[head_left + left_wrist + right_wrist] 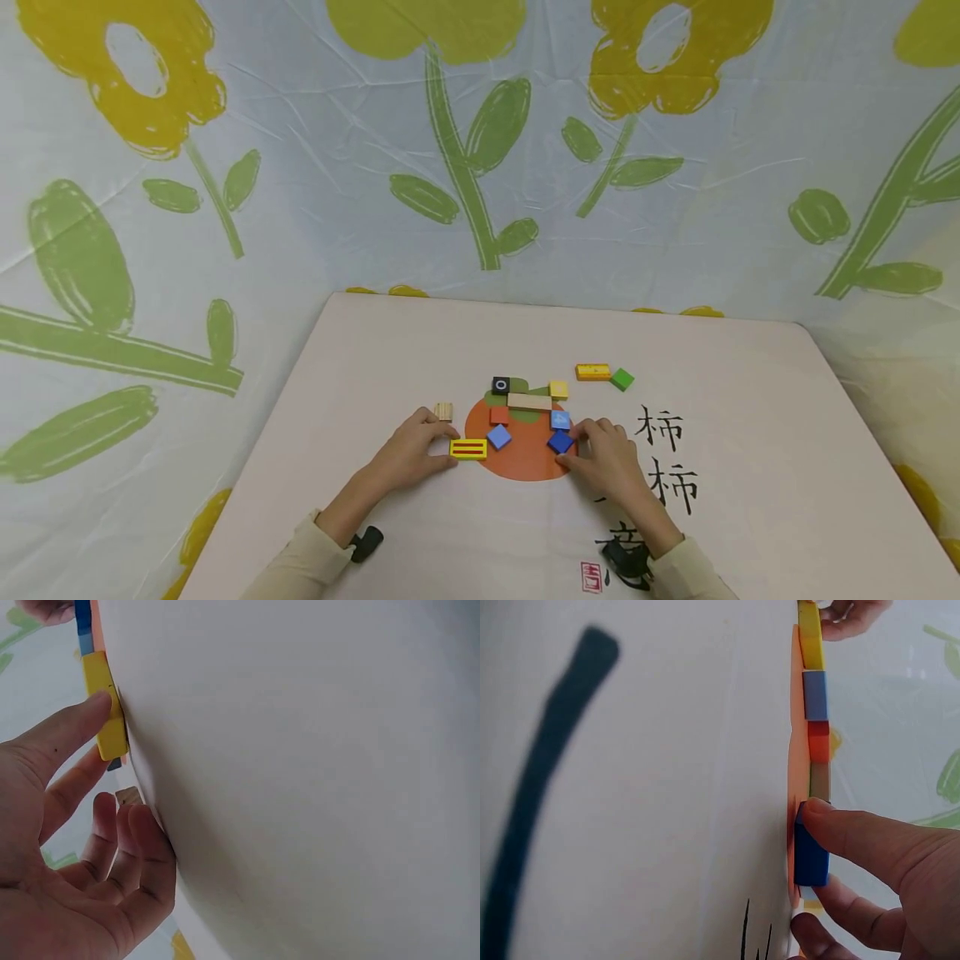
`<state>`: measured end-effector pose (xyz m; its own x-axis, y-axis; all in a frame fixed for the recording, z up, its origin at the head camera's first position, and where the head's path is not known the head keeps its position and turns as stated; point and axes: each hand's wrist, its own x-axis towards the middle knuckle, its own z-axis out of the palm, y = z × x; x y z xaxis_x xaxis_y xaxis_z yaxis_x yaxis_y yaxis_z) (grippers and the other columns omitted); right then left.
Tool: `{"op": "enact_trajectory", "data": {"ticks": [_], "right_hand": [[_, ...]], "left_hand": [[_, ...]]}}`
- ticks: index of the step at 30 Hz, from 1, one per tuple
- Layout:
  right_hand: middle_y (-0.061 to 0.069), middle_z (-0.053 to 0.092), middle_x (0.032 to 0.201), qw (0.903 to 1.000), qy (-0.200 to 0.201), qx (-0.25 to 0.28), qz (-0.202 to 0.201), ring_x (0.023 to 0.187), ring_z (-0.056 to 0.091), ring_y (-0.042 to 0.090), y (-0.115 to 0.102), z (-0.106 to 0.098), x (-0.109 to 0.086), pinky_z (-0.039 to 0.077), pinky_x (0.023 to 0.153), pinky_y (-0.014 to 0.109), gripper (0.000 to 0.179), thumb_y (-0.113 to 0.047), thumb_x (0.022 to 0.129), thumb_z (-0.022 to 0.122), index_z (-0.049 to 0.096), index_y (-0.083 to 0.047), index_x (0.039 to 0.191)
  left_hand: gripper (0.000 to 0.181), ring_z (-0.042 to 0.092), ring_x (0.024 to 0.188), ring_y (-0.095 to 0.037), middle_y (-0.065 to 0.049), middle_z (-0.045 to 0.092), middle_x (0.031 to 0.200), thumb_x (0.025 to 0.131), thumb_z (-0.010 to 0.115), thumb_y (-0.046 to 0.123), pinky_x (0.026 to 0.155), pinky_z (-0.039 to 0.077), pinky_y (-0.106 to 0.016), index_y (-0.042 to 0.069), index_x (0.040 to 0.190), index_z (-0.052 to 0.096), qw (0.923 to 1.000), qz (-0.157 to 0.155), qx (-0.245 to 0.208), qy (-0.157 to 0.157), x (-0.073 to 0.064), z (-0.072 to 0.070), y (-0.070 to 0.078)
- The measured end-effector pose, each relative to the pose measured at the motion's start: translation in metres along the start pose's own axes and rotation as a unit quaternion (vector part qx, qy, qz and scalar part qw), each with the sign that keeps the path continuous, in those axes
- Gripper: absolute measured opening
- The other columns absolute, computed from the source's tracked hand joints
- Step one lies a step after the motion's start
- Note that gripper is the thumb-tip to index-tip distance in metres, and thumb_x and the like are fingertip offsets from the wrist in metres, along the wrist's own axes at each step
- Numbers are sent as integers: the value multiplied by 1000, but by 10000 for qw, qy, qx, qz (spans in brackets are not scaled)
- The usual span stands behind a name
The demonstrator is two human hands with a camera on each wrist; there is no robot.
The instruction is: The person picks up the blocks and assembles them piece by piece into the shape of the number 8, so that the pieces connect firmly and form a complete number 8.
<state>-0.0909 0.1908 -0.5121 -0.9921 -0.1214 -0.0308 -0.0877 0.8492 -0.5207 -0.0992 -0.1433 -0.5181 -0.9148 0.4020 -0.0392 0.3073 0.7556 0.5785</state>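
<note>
Between thumb and index finger, my left hand (412,447) pinches a yellow block with red stripes (468,449) at the left edge of the orange persimmon print (525,463). My right hand (609,457) pinches a dark blue block (560,442) on the print's right side; in the right wrist view the thumb lies on one end of that dark blue block (811,851). A light blue block (498,437) sits turned cornerwise between the hands. Behind it are a red block (499,415) and another blue block with a white mark (560,419). A striped wooden block (444,412) lies just beyond my left fingers.
A long beige block (529,402) lies across the print's green leaves, between a black block (501,385) and a yellow block (558,390). Farther back are an orange-yellow block (593,372) and a green block (622,379). Black characters (662,427) mark the cloth at right.
</note>
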Motion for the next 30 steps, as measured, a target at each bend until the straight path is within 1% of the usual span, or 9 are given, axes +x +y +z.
{"op": "enact_trajectory", "data": {"ticks": [2, 9, 15, 18, 22, 26, 30], "right_hand": [[8, 60, 99, 10000, 13, -1, -1, 88, 50, 27, 0, 0, 0, 40, 74, 44, 36, -31, 78, 87, 67, -10, 99], [8, 60, 102, 9999, 71, 91, -42, 90, 50, 27, 2, -1, -2, 39, 77, 48, 35, -32, 79, 86, 66, -11, 99], [7, 60, 101, 9998, 141, 90, -94, 90, 50, 28, 2, -1, -3, 40, 79, 49, 34, -30, 79, 86, 67, -11, 99], [7, 59, 99, 9998, 153, 104, -117, 89, 50, 28, 1, -1, -4, 40, 79, 50, 34, -30, 79, 86, 67, -11, 98], [7, 59, 99, 9998, 109, 109, -97, 90, 50, 28, 0, -1, -3, 40, 79, 50, 34, -31, 79, 86, 67, -10, 98], [7, 59, 99, 9998, 106, 97, -115, 90, 51, 28, 0, -1, -3, 40, 79, 49, 34, -31, 79, 86, 67, -10, 98], [7, 59, 100, 9998, 131, 79, -134, 90, 51, 28, 1, 0, -2, 40, 79, 48, 34, -30, 79, 86, 67, -10, 99]], "left_hand": [[32, 48, 90, -11, 2, 50, 102, 81, 85, 26, 77, 45, -31, 19, 110, 74, 10000, -19, 10, 24, -1, 0, 2], [31, 51, 89, -14, 0, 52, 101, 80, 86, 26, 76, 46, -32, 19, 108, 75, 9996, 231, -25, 148, -3, -2, 8], [31, 49, 89, -12, 3, 50, 102, 82, 85, 29, 74, 45, -29, 21, 110, 75, 9997, 217, 13, 62, -3, -2, 15], [30, 50, 91, -14, 2, 50, 103, 83, 84, 29, 74, 46, -29, 22, 111, 75, 9996, 261, -62, 20, -2, -1, 20], [31, 51, 92, -17, -1, 51, 103, 84, 84, 30, 74, 46, -28, 23, 112, 75, 9985, 508, -198, 48, 4, 4, 28], [33, 48, 91, -13, 3, 47, 102, 83, 83, 36, 74, 44, -26, 26, 113, 76, 9974, 697, -141, 69, 14, 10, 35], [32, 45, 89, -11, 7, 42, 101, 82, 83, 40, 72, 43, -25, 26, 111, 77, 9962, 863, -78, 37, 24, 16, 43]]}}
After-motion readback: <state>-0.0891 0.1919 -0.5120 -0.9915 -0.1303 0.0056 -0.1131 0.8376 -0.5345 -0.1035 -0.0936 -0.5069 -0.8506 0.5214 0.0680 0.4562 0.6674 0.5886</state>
